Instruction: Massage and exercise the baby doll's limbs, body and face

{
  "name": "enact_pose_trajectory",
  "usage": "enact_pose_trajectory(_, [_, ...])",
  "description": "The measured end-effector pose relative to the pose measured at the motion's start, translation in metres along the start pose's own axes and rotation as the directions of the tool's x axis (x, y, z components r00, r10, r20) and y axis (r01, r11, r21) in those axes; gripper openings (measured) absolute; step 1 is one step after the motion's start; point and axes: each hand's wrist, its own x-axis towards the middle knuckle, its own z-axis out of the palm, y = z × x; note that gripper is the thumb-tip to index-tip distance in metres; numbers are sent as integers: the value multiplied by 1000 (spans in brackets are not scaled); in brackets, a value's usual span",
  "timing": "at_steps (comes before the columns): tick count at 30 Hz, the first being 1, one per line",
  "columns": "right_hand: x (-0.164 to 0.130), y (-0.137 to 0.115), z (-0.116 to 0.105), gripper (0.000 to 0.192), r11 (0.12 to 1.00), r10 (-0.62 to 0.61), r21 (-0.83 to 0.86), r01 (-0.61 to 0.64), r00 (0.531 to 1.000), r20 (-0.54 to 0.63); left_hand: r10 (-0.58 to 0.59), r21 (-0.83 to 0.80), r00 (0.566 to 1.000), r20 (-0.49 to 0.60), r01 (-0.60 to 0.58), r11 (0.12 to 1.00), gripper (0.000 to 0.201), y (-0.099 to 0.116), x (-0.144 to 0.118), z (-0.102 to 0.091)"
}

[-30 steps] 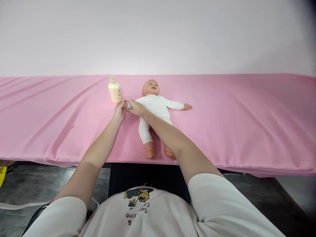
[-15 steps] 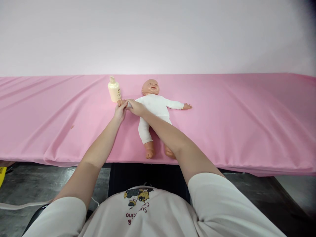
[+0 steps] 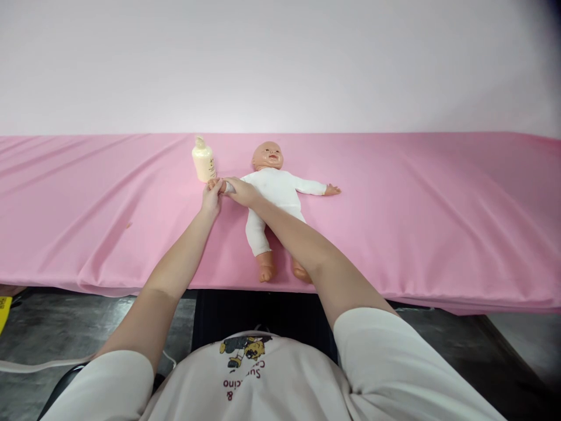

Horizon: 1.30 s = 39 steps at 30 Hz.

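Spreading beneath the doll [image 3: 279, 185]: pink cloth [image 3: 421, 222]; beyond, white wall [image 3: 280, 64]. Outstretched left hand [image 3: 212, 199] clasps doll's hand [image 3: 223, 186]; right hand [image 3: 241, 191], its forearm [image 3: 230, 187].

Cloth-draped tabletop [image 3: 429, 234], baby doll [image 3: 280, 187], pump bottle [image 3: 203, 164]
The baby doll lies face-up on the creased pink cloth [image 3: 144, 199]; left of the doll as viewed, the cream pump bottle stands upright.

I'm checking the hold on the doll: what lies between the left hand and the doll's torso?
In the head view, the right hand and the doll's sleeved arm that it grips lie between the left hand and torso.
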Motion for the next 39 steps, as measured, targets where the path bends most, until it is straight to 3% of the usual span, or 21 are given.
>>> enact_pose_trajectory(6, [1,-1,0,56,999,28,16,-28,1000,7,26,-5,997,-74,-26,1000,14,5,0,3])
enact_pose_trajectory(12, [3,3,3,50,1000,11,22,-11,1000,-2,22,43,993,-120,-17,999,35,6,-1,5])
enact_pose_trajectory(20, [4,5,5,48,999,8,31,-8,1000,-6,25,75,991,-132,-15,997,20,11,-5,10])
enact_pose_trajectory(28, [3,4,3,46,1000,-16,7,16,1000,-5,67,129,993,-99,-54,990,17,16,-1,3])
enact_pose_trajectory(30, [2,2,2,46,1000,-9,4,9,1000,5,52,113,992,-119,-38,993,7,16,1,1])
enact_pose_trajectory(32, [1,1,1,47,1000,0,6,0,1000,5,27,72,992,-127,-18,997,12,14,4,-1])
enact_pose_trajectory(39, [-3,-7,-4,44,998,44,39,-43,999,-30,-118,38,992,32,117,992,32,4,5,-3])
